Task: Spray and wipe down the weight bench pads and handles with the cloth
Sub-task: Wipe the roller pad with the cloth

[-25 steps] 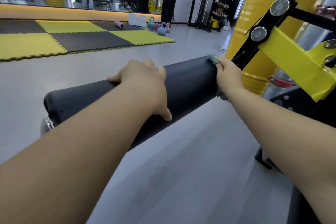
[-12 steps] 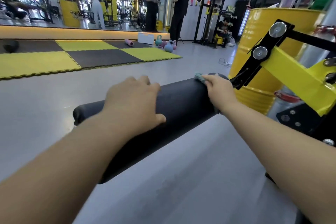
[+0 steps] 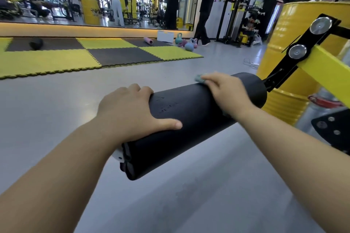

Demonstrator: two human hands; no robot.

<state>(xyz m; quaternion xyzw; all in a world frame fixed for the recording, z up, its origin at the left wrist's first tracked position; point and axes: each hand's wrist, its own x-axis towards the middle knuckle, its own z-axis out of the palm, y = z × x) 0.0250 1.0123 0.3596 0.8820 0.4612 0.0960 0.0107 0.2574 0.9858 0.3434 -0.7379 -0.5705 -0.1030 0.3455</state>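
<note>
A black cylindrical roller pad [image 3: 191, 119] juts out from a yellow and black machine arm [image 3: 306, 58]. My left hand [image 3: 130, 111] lies over the pad's near end, fingers curled over the top and thumb stretched along the side. My right hand [image 3: 227, 91] presses a small teal cloth [image 3: 199, 78] onto the top of the pad near its far end. Only a corner of the cloth shows beyond my fingertips. No spray bottle is in view.
A yellow steel drum [image 3: 291, 100] stands right behind the pad. Yellow and black floor mats [image 3: 94, 53] lie at the left, with kettlebells [image 3: 187, 43] and a foam roller beyond. A person [image 3: 205, 5] stands by the mirror wall.
My right hand has slid with the cloth from the pad's far end towards the middle. The view has shifted, so the pad now looks shorter and nearer; my left hand stays on it.
</note>
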